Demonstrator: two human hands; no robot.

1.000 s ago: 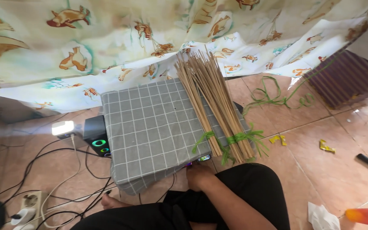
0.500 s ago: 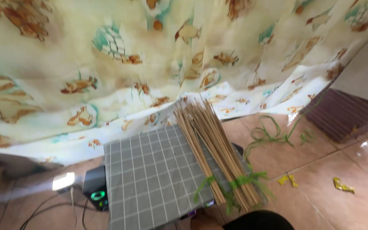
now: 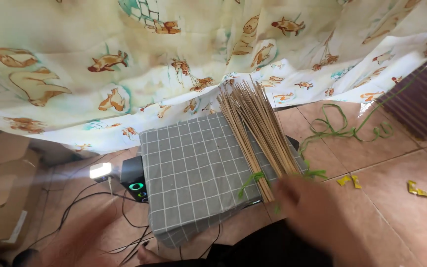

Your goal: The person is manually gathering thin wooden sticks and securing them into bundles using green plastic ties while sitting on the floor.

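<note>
Now the right hand (image 3: 312, 210) shows up blurred at the near ends of the thin wooden sticks (image 3: 258, 126), where half a second ago only a bit of hand peeked in at the bottom edge; it covers the green-tied end of the thicker bundle, but the blur hides whether its grip is closed on the sticks or only touching them. The sticks lie fanned along the right side of the low bench under a grey checked cloth (image 3: 193, 168), their far ends reaching the fish-patterned curtain (image 3: 124, 59), and a green strip tie (image 3: 252, 179) wraps the thinner bundle. The left hand is only a pale smear at lower left (its grip cannot be told). A brown cardboard box (image 3: 1, 193) with a small pale label sits at far left on the floor, and yellow scraps (image 3: 418, 189) lie on the tiles at right, near loose green strapping (image 3: 342, 126).
</note>
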